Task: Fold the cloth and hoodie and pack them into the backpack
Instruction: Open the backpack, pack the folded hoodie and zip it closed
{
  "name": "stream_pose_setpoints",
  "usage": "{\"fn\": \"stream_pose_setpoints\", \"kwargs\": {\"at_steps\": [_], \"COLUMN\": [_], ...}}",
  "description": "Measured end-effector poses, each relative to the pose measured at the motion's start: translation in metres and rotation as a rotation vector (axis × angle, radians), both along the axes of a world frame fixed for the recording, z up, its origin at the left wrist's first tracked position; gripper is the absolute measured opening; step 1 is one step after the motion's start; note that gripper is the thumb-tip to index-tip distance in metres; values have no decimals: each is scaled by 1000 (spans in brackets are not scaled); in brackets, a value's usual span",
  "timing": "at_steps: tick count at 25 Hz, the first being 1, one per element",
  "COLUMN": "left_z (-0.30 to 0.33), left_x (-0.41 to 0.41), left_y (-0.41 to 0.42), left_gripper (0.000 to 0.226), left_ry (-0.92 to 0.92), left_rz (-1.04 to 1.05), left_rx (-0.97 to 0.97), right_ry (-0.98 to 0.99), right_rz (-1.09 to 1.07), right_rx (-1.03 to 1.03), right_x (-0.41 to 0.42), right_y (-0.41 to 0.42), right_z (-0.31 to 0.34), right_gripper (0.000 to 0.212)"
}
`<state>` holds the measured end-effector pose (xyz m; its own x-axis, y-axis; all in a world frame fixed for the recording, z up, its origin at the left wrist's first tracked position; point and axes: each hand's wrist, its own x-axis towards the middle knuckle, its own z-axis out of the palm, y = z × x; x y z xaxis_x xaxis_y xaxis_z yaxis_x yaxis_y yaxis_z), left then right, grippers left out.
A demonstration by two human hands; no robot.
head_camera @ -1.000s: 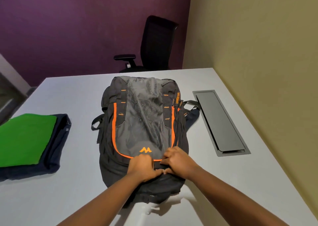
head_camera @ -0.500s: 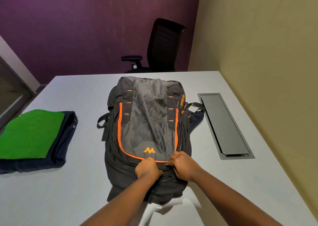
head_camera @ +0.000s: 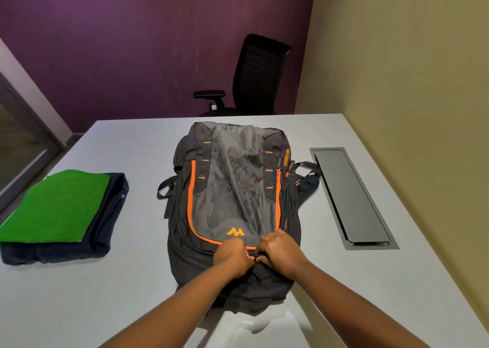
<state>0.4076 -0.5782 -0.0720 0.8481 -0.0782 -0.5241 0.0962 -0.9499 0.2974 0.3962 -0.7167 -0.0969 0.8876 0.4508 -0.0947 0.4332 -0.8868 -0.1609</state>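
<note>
A grey and black backpack (head_camera: 232,189) with orange zip trim lies flat on the white table (head_camera: 105,294), its top end toward me. My left hand (head_camera: 232,257) and my right hand (head_camera: 277,249) sit side by side at that near end, fingers curled and pinching the fabric by the zip just below the orange logo. What the fingertips hold is hidden. At the table's left, a folded green cloth (head_camera: 55,207) rests on top of a folded dark navy hoodie (head_camera: 105,220).
A dark recessed cable tray (head_camera: 352,196) with a closed lid is set into the table to the right of the backpack. A black office chair (head_camera: 254,77) stands behind the far edge, against the purple wall. A tan wall runs along the right.
Both hands stay together at the backpack's near end; the camera has tilted up and shifted slightly. The backpack, cloth and hoodie have not moved.
</note>
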Motion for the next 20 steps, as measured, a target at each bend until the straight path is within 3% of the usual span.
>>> {"fn": "stream_pose_setpoints", "kwargs": {"at_steps": [3, 7, 14, 20], "left_z": [-3, 2, 29, 49], "left_x": [-7, 11, 33, 52], "left_y": [-4, 5, 15, 51], "left_gripper": [18, 13, 48, 48], "left_ry": [-64, 54, -72, -99], "left_rz": [-26, -67, -284, -280], "left_rx": [-5, -121, 299, 460], "right_ry": [49, 96, 205, 230], "right_rz": [-13, -90, -90, -162], "right_rx": [138, 139, 48, -23], "right_x": [-2, 3, 15, 14], "right_y": [-4, -9, -22, -51], "right_z": [12, 17, 31, 37], "right_gripper": [19, 23, 16, 11]}}
